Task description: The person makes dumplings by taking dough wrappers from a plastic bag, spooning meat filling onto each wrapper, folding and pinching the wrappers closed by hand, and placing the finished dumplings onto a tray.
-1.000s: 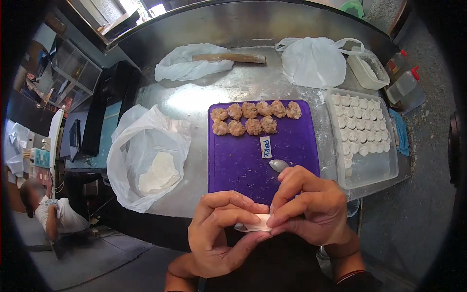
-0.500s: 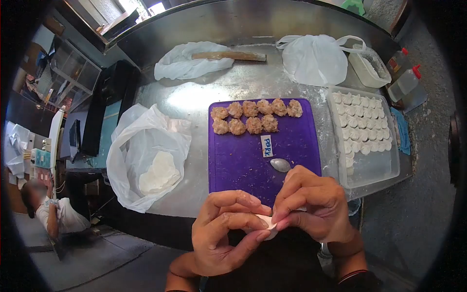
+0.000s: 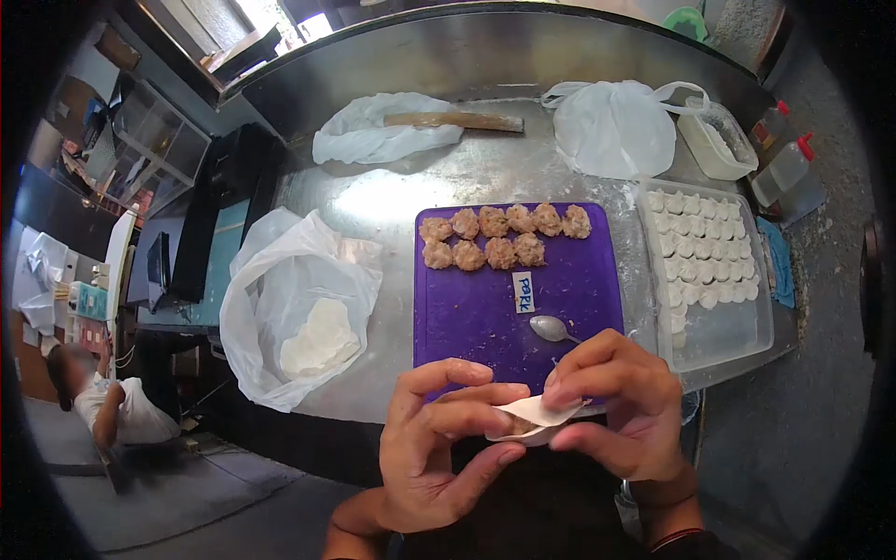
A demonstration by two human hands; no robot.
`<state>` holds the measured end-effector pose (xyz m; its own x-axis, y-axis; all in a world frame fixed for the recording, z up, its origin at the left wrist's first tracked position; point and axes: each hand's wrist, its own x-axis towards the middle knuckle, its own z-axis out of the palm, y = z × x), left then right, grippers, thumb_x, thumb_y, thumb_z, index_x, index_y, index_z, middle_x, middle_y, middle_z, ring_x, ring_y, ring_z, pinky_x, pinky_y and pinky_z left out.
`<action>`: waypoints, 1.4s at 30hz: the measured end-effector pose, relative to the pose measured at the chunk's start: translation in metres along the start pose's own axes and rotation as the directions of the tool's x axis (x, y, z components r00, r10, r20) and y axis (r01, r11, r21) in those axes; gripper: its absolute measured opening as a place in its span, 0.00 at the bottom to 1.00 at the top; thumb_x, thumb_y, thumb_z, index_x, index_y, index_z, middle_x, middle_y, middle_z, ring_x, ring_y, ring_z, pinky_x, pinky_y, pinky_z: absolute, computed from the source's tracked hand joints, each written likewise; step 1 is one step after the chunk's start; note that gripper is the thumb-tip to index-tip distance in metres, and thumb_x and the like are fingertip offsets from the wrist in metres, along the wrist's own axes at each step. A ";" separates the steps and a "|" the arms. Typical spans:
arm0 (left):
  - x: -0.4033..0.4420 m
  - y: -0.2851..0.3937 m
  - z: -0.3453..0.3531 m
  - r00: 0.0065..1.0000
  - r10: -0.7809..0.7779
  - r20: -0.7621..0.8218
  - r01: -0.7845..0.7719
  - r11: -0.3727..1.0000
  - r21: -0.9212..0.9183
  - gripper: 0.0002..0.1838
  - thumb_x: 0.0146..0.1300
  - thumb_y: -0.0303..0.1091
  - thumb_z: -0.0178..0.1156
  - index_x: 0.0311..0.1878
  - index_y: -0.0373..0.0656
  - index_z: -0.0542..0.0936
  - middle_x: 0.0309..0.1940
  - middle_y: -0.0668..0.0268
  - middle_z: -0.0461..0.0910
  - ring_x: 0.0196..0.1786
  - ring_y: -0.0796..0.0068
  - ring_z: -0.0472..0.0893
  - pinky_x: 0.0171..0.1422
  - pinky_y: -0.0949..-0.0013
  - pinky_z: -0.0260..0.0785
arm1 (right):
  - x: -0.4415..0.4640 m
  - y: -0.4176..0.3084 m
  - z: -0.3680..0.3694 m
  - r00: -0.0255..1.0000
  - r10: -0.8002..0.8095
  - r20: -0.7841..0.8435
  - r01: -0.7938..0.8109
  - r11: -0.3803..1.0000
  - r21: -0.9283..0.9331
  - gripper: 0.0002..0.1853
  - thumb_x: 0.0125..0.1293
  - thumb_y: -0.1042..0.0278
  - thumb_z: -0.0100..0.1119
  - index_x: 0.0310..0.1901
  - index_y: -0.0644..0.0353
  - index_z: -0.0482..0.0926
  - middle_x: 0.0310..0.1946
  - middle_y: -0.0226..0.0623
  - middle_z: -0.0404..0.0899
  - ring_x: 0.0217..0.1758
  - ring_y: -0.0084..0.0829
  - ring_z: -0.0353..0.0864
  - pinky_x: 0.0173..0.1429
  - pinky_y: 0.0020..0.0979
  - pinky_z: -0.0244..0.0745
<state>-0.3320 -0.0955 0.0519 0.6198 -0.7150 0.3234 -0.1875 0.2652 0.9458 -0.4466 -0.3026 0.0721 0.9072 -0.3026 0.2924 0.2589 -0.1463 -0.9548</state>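
Note:
Close in front of my body, both hands hold a dumpling (image 3: 541,408), a white dough wrapper with brownish meat filling showing in its open side. My left hand (image 3: 434,448) grips its left end between thumb and fingers. The fingers of my right hand (image 3: 623,411) pinch the right side of the wrapper. Beyond them lies a purple cutting board (image 3: 467,322) carrying two rows of meat balls (image 3: 499,250). A small label reading "PORK" (image 3: 524,292) and a metal spoon (image 3: 551,329) rest on it too.
An open plastic bag (image 3: 247,322) with pale dough (image 3: 320,338) stands left. On the right is a clear tray (image 3: 723,341) of white dumplings (image 3: 705,247). Behind are a rolling pin (image 3: 453,120), a tied bag (image 3: 616,131) and a flour tub (image 3: 717,140). Another person (image 3: 126,406) is far left.
The wrapper was pinched together at the top; now its side gapes and filling shows. My right fingers have spread a little along its edge. The whole view has shifted slightly.

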 end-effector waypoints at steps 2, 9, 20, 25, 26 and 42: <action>0.003 0.002 -0.001 0.998 0.023 0.065 -0.031 0.992 0.126 0.19 0.65 0.15 0.78 0.56 0.35 0.83 0.70 0.51 0.68 0.69 0.52 0.87 0.71 0.56 0.88 | -0.001 -0.003 0.001 0.999 -0.032 0.012 0.033 0.994 -0.102 0.11 0.67 0.75 0.81 0.50 0.60 0.92 0.49 0.41 0.88 0.49 0.34 0.90 0.54 0.35 0.86; 0.007 0.007 0.006 0.999 0.037 0.026 -0.039 0.995 0.090 0.14 0.63 0.17 0.80 0.50 0.36 0.88 0.66 0.51 0.72 0.68 0.54 0.86 0.71 0.55 0.87 | 0.001 -0.004 0.004 0.979 -0.202 -0.035 0.176 0.916 -0.361 0.13 0.62 0.74 0.83 0.47 0.58 0.92 0.44 0.37 0.89 0.44 0.36 0.89 0.46 0.35 0.84; 0.019 0.014 0.009 0.998 0.014 0.059 -0.013 1.000 -0.014 0.11 0.66 0.17 0.77 0.49 0.34 0.88 0.65 0.50 0.73 0.67 0.53 0.85 0.71 0.54 0.85 | 0.004 -0.017 0.005 0.959 -0.276 -0.062 0.241 0.913 -0.330 0.12 0.61 0.74 0.84 0.45 0.61 0.90 0.41 0.38 0.87 0.39 0.33 0.89 0.40 0.33 0.84; 0.025 0.011 0.015 0.999 -0.017 0.048 0.017 1.000 -0.018 0.11 0.68 0.14 0.73 0.50 0.34 0.85 0.66 0.51 0.72 0.66 0.58 0.85 0.73 0.58 0.79 | -0.001 -0.018 0.002 0.956 -0.283 -0.084 0.233 0.899 -0.371 0.12 0.62 0.76 0.83 0.46 0.63 0.90 0.41 0.40 0.88 0.39 0.35 0.90 0.41 0.33 0.85; 0.025 0.011 0.017 0.999 -0.017 0.049 0.017 1.000 -0.014 0.11 0.68 0.14 0.73 0.50 0.34 0.85 0.66 0.51 0.72 0.66 0.58 0.85 0.73 0.58 0.79 | -0.002 -0.018 0.002 0.955 -0.284 -0.086 0.235 0.899 -0.369 0.12 0.62 0.76 0.83 0.46 0.63 0.90 0.41 0.40 0.88 0.39 0.35 0.90 0.41 0.33 0.85; 0.029 0.014 0.007 0.989 -0.115 0.096 0.118 0.993 -0.022 0.13 0.65 0.16 0.77 0.50 0.35 0.87 0.61 0.53 0.78 0.64 0.61 0.84 0.72 0.60 0.78 | 0.000 -0.011 -0.010 0.972 -0.231 -0.048 0.204 0.924 -0.322 0.11 0.63 0.74 0.82 0.44 0.61 0.89 0.43 0.40 0.88 0.41 0.38 0.89 0.45 0.37 0.83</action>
<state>-0.3221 -0.1168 0.0742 0.5612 -0.7996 0.2138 -0.0964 0.1934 0.9764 -0.4530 -0.3108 0.0834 0.8057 -0.3053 0.5076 0.3178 -0.5003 -0.8054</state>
